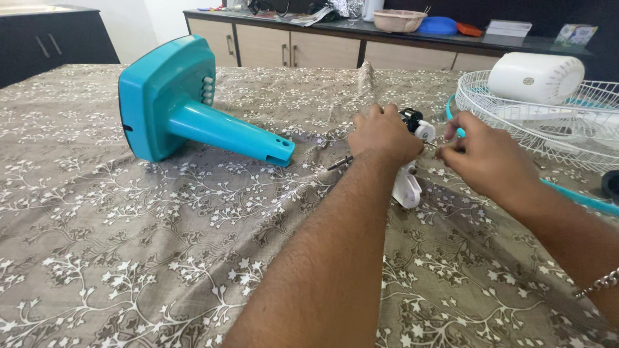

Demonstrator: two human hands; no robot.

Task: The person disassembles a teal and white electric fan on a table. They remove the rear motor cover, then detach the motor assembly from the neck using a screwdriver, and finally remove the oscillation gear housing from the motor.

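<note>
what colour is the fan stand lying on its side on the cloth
Teal-blue, with a row of pale buttons on the base: the fan stand shows clearly in the head view.

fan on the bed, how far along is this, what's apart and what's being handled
Already apart: the teal fan base lies on its side on the patterned cloth, and the white wire guard with the white motor housing sits separately at right. In hand: the left hand grips a small white and black part, while the right hand pinches something tiny beside it. Nothing is joined yet.

green-and-white carton point(575, 34) | standing on the back counter, way past the right hand point(485, 156) | flat white box point(509, 28) just left of it
</note>
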